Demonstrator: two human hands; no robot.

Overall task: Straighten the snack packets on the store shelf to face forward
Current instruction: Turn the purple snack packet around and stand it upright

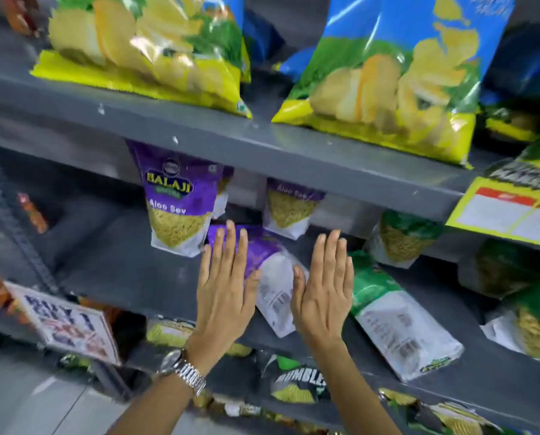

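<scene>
Both forearms reach up from 6 o'clock toward the middle shelf. The left hand, with a watch on its wrist, and the right hand are flat, fingers straight and together, palms facing the shelf, each grip apart and clamped on nothing. Between them a purple snack packet lies flat, back upward. At 11 o'clock a Balaji Aloo Sev packet stands upright, front outward.

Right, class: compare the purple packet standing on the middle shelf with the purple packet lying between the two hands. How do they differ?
The standing purple packet is upright; the lying purple packet is flat on the shelf.
The standing one shows its front with "Aloo Sev"; the lying one shows a white panel of small print.
No hand touches the standing one; the left hand and right hand flank the lying one.
Both are purple and white.
</scene>
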